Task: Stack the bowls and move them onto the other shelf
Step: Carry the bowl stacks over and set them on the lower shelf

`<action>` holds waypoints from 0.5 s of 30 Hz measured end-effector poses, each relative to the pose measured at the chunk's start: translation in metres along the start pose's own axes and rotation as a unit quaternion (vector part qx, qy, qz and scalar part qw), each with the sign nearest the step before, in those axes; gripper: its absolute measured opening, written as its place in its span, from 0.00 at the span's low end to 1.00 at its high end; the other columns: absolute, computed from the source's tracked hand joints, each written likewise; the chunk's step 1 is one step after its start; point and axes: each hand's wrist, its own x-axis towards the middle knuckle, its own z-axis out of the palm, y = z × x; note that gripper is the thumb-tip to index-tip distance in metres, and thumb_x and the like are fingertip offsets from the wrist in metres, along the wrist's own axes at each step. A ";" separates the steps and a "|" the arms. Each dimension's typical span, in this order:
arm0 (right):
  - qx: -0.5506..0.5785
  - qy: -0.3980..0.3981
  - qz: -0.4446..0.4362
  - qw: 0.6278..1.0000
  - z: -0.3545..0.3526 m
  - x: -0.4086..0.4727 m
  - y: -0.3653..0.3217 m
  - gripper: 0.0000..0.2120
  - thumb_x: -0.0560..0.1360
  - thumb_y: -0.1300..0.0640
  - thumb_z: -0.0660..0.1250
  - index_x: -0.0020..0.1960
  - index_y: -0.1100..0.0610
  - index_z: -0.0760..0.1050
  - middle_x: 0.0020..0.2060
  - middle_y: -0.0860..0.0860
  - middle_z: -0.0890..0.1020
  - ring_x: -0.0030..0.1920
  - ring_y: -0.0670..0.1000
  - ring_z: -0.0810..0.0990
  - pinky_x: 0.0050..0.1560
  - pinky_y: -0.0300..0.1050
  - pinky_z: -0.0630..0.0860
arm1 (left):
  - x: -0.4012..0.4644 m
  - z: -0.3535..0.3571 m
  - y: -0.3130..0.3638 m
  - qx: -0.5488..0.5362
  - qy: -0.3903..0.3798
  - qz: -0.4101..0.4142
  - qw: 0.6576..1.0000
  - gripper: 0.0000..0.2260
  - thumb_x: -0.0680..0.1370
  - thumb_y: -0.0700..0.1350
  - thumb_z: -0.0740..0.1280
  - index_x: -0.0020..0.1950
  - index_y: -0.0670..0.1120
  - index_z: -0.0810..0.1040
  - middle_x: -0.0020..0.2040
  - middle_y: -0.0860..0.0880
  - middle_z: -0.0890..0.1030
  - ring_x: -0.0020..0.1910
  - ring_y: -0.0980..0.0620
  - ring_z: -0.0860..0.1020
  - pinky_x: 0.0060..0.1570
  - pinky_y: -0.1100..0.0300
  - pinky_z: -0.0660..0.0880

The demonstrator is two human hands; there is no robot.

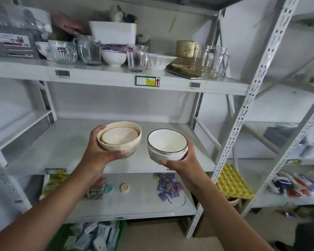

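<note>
Two nested stacks of bowls held in the air in front of the bare middle shelf (pixel 62 151). The left hand (pixel 100 151) cups the cream bowl stack (pixel 119 139), a smaller bowl seated inside a larger one; the thumb lies over the near rim and the fingers wrap under the base. The right hand (pixel 181 160) cradles the white dark-rimmed bowl stack (pixel 167 144) from below and the side, fingers closed around the lower wall. The stacks sit side by side, just apart, neither touching the shelf. The bowls look ceramic, so they are judged rigid, moderately heavy when nested, smooth enough to slip, and liable to chip at the rims if knocked together. The safest hold is judged to be under the base with the thumb hooked on the rim, as shown. The upper shelf (pixel 116 77) is crowded with glass mugs (pixel 137 57) and other bowls.
</note>
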 end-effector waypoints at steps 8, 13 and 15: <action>0.004 -0.015 0.004 1.000 -0.024 0.098 0.037 0.45 0.59 0.61 0.86 0.70 0.44 0.68 0.63 0.48 0.80 0.63 0.50 0.80 0.55 0.50 0.82 | 0.073 -0.004 -0.037 0.019 0.024 -0.008 1.000 0.44 0.48 0.44 0.82 0.61 0.61 0.71 0.57 0.58 0.78 0.54 0.61 0.78 0.47 0.60 0.79; 0.014 -0.027 -0.001 1.000 -0.019 0.145 0.060 0.42 0.59 0.63 0.85 0.66 0.43 0.72 0.62 0.49 0.82 0.61 0.51 0.82 0.52 0.48 0.82 | 0.105 -0.012 -0.063 0.036 0.048 -0.016 0.998 0.45 0.48 0.44 0.82 0.62 0.61 0.70 0.57 0.57 0.77 0.53 0.63 0.78 0.45 0.64 0.79; 0.010 -0.025 -0.006 1.000 -0.013 0.162 0.071 0.39 0.59 0.65 0.84 0.63 0.40 0.75 0.60 0.49 0.83 0.59 0.50 0.83 0.50 0.45 0.82 | 0.117 -0.017 -0.074 0.042 0.053 -0.023 0.997 0.46 0.48 0.45 0.82 0.63 0.60 0.69 0.58 0.57 0.77 0.55 0.61 0.78 0.46 0.63 0.78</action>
